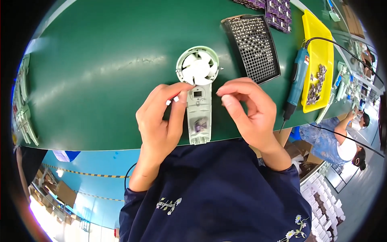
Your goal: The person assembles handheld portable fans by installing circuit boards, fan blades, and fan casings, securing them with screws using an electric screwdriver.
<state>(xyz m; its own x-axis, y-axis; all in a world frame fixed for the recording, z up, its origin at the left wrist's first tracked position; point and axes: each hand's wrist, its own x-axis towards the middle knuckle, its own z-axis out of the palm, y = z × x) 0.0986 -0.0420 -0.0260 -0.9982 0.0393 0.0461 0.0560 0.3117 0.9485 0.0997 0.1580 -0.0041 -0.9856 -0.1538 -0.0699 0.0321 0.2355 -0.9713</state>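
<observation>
A pale green handheld fan housing (194, 111) lies face up on the bench, its long handle toward me. White fan blades (196, 69) sit in its round head, and a small purple board (200, 125) shows in the handle. On the handle's left, my left hand (159, 117) pinches thin wires with small white plugs (168, 102) between thumb and fingers. My right hand (254, 111) hovers right of the handle, fingers curled, thumb and forefinger slightly apart, with nothing visible between them.
A black perforated tray (256, 48) of small metal parts stands beyond my right hand. Farther right are a teal electric screwdriver (297, 78) and a yellow bin (322, 52) with small boards. Purple circuit boards (279, 14) lie at the back. More green housings (25, 117) line the left edge.
</observation>
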